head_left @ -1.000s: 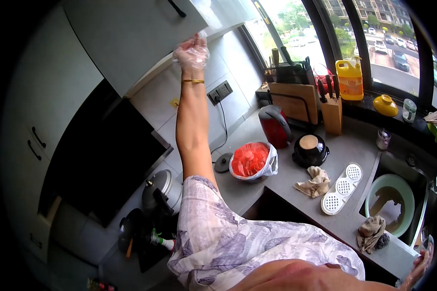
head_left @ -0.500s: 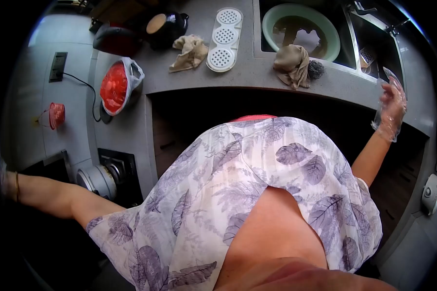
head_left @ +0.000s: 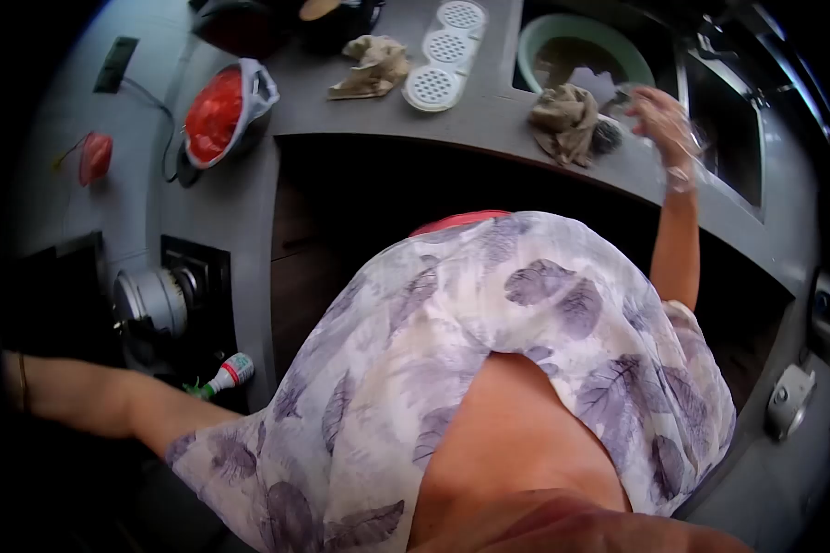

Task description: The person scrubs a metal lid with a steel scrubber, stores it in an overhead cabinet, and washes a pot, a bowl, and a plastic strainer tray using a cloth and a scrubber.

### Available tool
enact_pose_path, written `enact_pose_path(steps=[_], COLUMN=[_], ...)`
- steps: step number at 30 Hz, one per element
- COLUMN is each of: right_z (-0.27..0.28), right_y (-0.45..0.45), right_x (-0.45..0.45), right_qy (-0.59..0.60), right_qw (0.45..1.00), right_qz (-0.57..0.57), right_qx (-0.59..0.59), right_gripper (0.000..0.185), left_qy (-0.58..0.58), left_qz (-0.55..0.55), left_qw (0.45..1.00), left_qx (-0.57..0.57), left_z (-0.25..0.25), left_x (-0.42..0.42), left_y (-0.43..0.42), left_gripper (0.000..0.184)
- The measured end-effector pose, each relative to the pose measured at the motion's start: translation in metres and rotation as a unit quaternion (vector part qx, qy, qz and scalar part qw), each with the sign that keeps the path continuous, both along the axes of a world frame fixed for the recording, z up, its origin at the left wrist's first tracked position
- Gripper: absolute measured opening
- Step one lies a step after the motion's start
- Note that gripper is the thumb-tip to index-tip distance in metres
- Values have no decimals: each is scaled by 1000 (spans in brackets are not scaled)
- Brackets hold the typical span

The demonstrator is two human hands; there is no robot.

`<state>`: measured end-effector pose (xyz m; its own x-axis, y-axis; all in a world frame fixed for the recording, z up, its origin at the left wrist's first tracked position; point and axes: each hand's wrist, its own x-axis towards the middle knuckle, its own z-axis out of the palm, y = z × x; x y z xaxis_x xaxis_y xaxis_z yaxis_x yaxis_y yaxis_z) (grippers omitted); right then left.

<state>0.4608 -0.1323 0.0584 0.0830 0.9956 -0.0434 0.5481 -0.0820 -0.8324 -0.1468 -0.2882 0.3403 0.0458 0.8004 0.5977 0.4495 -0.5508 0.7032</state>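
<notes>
My right hand (head_left: 662, 124), in a loose clear plastic glove, hovers over the front edge of the sink. Its fingers point left, loosely bent and apart, slightly blurred; I see nothing held in them. Close by on the counter lie a dark scouring pad (head_left: 607, 136) and a crumpled grey-brown cloth (head_left: 563, 122). Behind them, a pale green basin (head_left: 638, 57) with murky water and a whitish piece in it sits in the sink. My left arm reaches out to the left, a bracelet at its wrist, and the hand itself is lost in the dark edge.
On the counter (head_left: 341, 120) are a white three-part perforated rack (head_left: 448, 48), a beige cloth (head_left: 374, 66) and a red-lined bin (head_left: 214, 115). At left, a metal pot (head_left: 149, 302) stands by the stove, near a white-and-green bottle (head_left: 231, 370). A second sink basin (head_left: 733, 138) lies right.
My right hand has moved left, from beside the right sink basin to near the scouring pad. The view has shifted, and a white-and-green bottle now shows by my left arm.
</notes>
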Motion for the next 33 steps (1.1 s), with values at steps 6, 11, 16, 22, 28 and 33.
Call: enact_pose_path(steps=[6,11,16,22,28,33], right_z=[-49,-31,-45,-31,-2,-49], right_y=[30,32,52,37,27,22], right_x=[-5,-54,-72,-91,-113,-107], right_qy=[-370,-446,-415,-296,-229,-352], right_qw=[912,882,884,938,952,913], right_qz=[138,149,204,178,177,205], right_qx=[109,6,-69,0,-95,-2], right_gripper=[54,63,52,37,34,43], left_qy=[19,71,-328,-87,230,364], left_qz=[-15,-110,-127,-177,42,252], left_qw=[1000,991,932,928,920,824], left_qx=[-12,-8,-93,-317,-315,-354], left_z=[-4,9,-100,-235,-340,-399], left_x=[-18,-36,62,100,117,139], left_y=[6,4,42,104,219,264], left_gripper=[29,35,27,39,45,80])
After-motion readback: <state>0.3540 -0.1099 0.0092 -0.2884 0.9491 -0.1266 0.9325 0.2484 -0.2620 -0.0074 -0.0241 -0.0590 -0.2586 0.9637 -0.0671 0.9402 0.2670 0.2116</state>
